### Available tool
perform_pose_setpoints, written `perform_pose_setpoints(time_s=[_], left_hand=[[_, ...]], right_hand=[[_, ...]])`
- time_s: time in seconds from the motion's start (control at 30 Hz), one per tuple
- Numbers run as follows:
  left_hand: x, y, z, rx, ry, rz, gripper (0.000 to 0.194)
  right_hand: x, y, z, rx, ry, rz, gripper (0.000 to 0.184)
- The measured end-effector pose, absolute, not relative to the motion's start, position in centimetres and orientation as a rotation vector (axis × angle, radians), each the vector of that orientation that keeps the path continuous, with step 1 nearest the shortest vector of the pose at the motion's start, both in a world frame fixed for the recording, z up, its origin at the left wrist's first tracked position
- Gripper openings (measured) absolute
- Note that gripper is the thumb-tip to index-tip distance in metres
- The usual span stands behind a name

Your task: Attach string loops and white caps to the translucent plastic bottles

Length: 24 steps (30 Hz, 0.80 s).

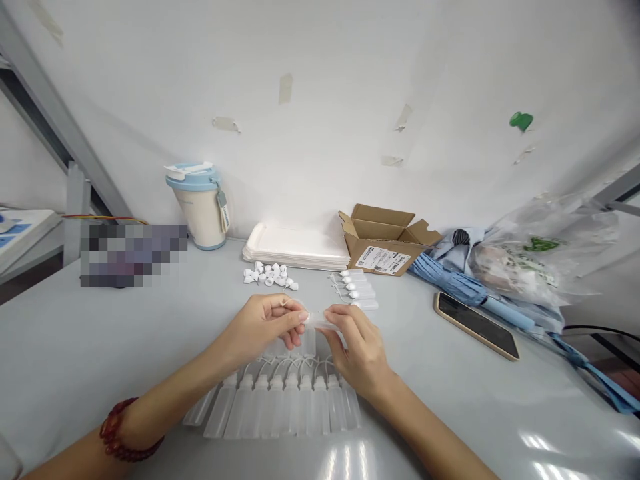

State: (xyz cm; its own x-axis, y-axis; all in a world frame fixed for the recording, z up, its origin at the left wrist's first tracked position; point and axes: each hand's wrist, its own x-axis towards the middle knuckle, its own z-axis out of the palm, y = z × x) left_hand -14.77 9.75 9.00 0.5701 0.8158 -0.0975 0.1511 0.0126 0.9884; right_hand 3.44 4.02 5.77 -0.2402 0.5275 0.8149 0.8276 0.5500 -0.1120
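Both hands meet over the grey table (100, 347) on one small clear plastic squeeze bottle (316, 321). My left hand (265, 327) pinches its left end with closed fingers, and my right hand (357, 347) grips its right end. Below the hands lies a row of several clear bottles (280, 403) side by side. Behind them sits a pile of small white caps (270, 275), and to its right several capped bottles (357, 288) lie in a short row.
A stack of white trays (295, 247) and an open cardboard box (383, 243) stand at the back. A blue-lidded cup (200, 203) is at back left. A phone (475, 325), a blue umbrella (470, 287) and a plastic bag (540, 253) lie at right.
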Motion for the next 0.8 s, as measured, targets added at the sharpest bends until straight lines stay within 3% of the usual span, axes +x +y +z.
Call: perform_pose_setpoints(time_s=[0.33,0.6,0.8], left_hand=[[-14.9,9.7,8.4,1.547,0.797,0.733,0.018],[-15.0,9.7,9.2,1.373,0.804,0.612,0.022],[-15.1,9.3,9.8,1.235,0.717,0.376,0.036]], right_hand=[[3.6,4.1,5.5,-1.130,-1.874,-0.181,0.010],[3.5,4.0,5.8,-1.072,-1.900,-0.381,0.016],[3.3,3.8,6.1,-1.028,-1.904,-0.452,0.022]])
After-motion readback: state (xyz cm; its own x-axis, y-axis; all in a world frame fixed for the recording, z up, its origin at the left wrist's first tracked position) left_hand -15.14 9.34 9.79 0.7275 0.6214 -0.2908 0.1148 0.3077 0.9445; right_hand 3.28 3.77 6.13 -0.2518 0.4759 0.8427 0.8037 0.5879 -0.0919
